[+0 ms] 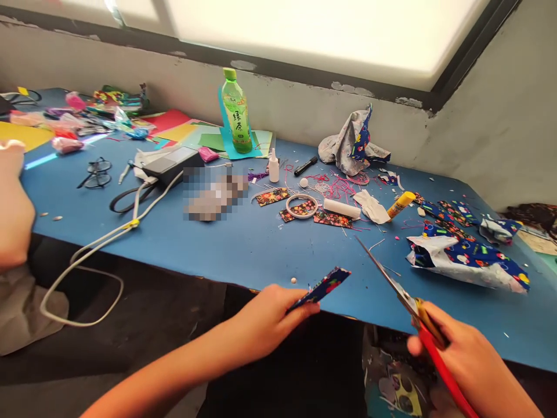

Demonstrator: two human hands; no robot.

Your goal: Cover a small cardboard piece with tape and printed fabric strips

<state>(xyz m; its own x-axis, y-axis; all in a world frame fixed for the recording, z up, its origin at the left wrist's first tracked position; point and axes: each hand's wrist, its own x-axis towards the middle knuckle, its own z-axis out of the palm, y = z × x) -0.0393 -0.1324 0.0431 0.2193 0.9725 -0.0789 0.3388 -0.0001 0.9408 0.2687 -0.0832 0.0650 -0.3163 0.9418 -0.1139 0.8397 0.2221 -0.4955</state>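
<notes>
My left hand (278, 316) pinches a narrow strip of blue patterned fabric (328, 285) near the front edge of the blue table (243, 255). To its right, my right hand (461, 342) grips a pair of scissors (400, 293) with a red handle. The blades point up and left, apart from the strip, and look nearly closed. Beyond them lies a larger cut piece of the same blue fabric (487, 261) with a white backing. Several dark floral strips, one of them a fabric strip (272, 197), rest mid-table around a roll of tape (301, 206).
A green tea bottle (237, 116) stands by the wall. A glue stick (400, 205), a white dropper bottle (274, 167), a black marker (306, 166) and crumpled fabric (348, 145) lie around it. White cable (82, 252) loops over the left edge. Another person's arm (15, 209) is at far left.
</notes>
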